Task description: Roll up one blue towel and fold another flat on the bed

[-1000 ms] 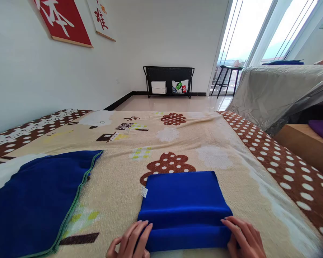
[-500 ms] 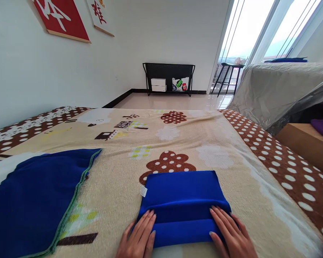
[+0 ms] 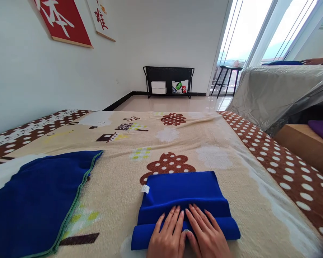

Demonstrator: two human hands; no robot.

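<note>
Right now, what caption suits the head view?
Left hand and right hand rest on a white-tagged blue cloth atop a patterned blanket.

Left hand (image 3: pixel 167 234) and right hand (image 3: pixel 206 233) laid on blue cloth (image 3: pixel 183 185), white label (image 3: pixel 145 189) beyond left hand, navy cloth (image 3: pixel 40 200) farther left

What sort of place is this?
Looks like a lived-in indoor room, perhaps a home or apartment; can't tell for sure. Clues: a red calligraphy scroll on the wall, a patterned blanket spread out in front, and a black bar stool by the tall windows.
</note>
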